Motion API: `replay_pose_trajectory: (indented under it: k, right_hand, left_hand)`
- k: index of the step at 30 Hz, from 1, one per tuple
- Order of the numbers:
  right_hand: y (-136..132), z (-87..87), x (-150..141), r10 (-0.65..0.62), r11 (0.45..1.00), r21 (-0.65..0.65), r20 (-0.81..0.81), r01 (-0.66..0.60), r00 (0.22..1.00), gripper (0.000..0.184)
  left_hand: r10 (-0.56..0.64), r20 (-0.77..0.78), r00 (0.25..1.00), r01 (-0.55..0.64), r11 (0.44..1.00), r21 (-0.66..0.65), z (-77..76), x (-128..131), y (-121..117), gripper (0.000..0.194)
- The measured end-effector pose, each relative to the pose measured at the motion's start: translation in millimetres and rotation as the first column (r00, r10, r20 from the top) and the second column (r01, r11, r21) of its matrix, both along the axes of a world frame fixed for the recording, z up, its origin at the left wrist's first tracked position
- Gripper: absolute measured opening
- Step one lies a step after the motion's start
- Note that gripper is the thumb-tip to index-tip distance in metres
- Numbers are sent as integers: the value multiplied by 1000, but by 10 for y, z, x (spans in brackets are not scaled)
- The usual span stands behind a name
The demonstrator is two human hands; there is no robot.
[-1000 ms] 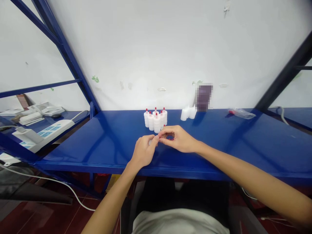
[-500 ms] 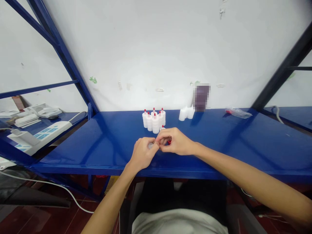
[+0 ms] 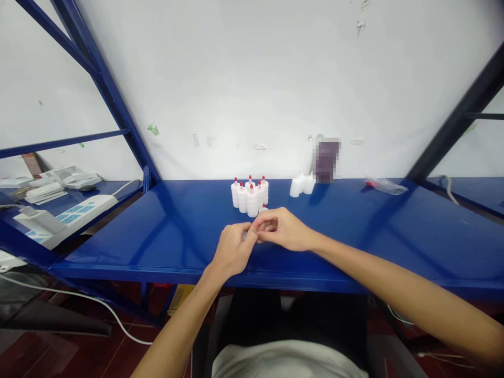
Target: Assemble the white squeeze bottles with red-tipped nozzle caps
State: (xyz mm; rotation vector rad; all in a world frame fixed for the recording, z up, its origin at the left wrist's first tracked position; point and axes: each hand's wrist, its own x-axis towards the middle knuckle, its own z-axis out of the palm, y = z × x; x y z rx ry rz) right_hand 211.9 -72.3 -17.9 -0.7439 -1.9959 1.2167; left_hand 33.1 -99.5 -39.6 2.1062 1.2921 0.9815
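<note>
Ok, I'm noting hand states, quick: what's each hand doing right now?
Left hand: closed around what looks like a white bottle, mostly hidden.
Right hand: fingers pinched beside the left; whether they hold anything cannot be told.

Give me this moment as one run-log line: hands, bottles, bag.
left hand: holds pale item, mostly hidden | right hand: touches left hand, grip unclear | red-tipped bottles: upright, beyond hands | bag: back right of table

A pale greyish-white top (image 3: pixel 289 361) shows at bottom centre of the frame, black trousers (image 3: pixel 254 317) just above it; both forearms (image 3: pixel 187 312) are bare
</note>
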Motion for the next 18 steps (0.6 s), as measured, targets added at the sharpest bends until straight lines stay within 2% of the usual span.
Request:
replay_pose_trajectory:
  k: [3,5,8,10,13,18]
  right_hand:
    - [64,36,62,-56,997,56,6,55,998,16]
    - [152,90,159,-148,985,93,1,147,989,19]
    - [344,179,330,-363,920,172,30,353,931,18]
    - [478,219,401,-477,866,235,124,441,870,13]
    - [626,240,392,-505,854,296,272,428,819,10]
    - [725,256,251,-425,889,337,353,310,834,10]
  left_hand:
    - [42,46,998,-43,999,17,-16,12,21,42]
    - [94,111,989,-95,995,3,-34,18,42,42]
    - [137,170,976,-133,991,-33,-61,18,68,37]
    - [119,146,982,-114,993,-39,-68,16,73,32]
    - [115,126,985,-110,993,-47,-56,19,64,29]
    - [136,100,986,-131,990,-54,-23,34,42,30]
